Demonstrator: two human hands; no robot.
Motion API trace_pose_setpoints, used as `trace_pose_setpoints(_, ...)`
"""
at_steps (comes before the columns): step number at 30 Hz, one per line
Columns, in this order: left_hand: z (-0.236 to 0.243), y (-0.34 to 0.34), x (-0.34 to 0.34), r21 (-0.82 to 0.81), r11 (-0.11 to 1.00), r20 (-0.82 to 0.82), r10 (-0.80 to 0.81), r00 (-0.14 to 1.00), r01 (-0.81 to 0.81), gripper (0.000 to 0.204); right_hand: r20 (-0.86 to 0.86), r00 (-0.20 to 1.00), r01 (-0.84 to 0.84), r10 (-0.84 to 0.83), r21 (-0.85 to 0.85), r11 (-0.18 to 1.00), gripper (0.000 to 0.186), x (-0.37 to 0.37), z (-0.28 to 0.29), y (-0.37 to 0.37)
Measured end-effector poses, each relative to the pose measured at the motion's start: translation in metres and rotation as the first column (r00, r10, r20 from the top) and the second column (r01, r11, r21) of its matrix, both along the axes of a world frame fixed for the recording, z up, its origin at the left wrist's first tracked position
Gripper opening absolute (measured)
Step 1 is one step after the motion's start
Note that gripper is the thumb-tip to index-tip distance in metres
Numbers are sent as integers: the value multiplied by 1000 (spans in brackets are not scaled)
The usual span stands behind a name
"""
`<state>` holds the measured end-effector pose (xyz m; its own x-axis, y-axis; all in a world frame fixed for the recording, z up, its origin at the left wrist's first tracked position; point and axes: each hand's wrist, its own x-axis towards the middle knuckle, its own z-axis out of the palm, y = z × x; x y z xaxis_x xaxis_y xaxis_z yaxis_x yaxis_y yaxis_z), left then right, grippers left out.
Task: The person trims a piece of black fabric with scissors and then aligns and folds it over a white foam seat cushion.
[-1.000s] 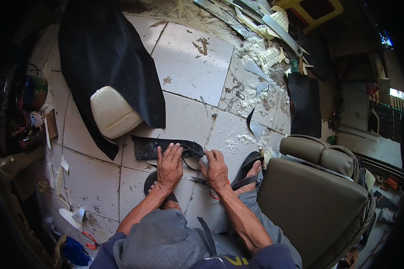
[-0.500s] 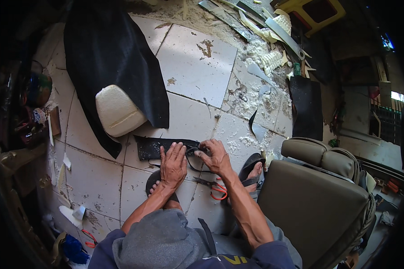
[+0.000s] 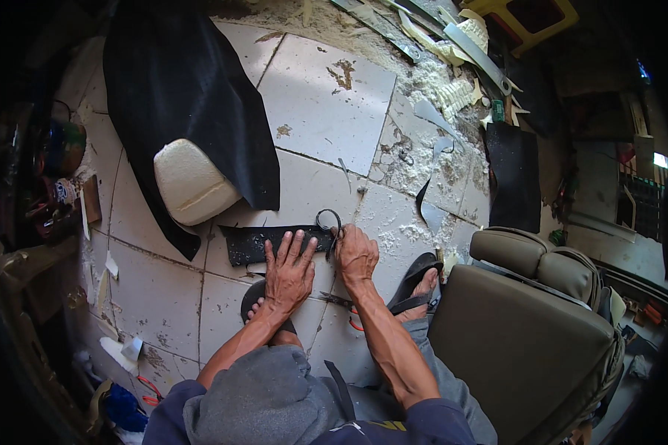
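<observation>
A black strip of material (image 3: 241, 246), speckled pale, lies crosswise on the tiled floor (image 3: 323, 89). My left hand (image 3: 289, 276) presses on it with fingers spread. At its right end my right hand (image 3: 357, 256) is closed on a thin black band (image 3: 329, 212), which curls up in a loop. Scissors with orange handles (image 3: 356, 320) lie below my right hand, partly hidden by the forearm. My sandalled feet are on either side of my hands.
A large black sheet (image 3: 185, 81) with a cream foam block (image 3: 193, 182) is ahead-left. A brown padded seat (image 3: 519, 348) stands at right. Black sheet (image 3: 513, 182), offcuts (image 3: 430, 41) and white crumbs lie ahead-right. Cluttered containers (image 3: 58, 152) line the left side.
My right hand rose to the strip's right end and closed on the thin band, which now loops upward. My left hand's fingers have spread a little on the strip.
</observation>
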<state>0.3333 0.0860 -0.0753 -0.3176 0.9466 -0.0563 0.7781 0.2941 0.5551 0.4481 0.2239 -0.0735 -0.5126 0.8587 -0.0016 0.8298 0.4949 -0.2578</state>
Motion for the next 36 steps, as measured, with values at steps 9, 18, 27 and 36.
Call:
trace_pose_setpoints(9, 2, 3, 2, -159, 985, -20, -79, 997, 74, 73, 276, 923, -124, 268, -445, 887, 19, 74, 69, -44)
trace_pose_setpoints(18, 0, 0, 1, -133, 983, -30, -128, 991, 123, 68, 214, 898, -230, 385, -517, 825, 50, 132, 71, -99)
trace_pose_setpoints(27, 0, 2, 0, -199, 972, 11, -128, 992, 128, 75, 161, 971, 238, -176, -717, 656, 52, 121, 54, -94)
trace_pose_setpoints(36, 2, -1, 0, -158, 980, 42, -113, 993, 118, 79, 127, 913, 318, -388, -818, 479, 59, 59, 100, -78)
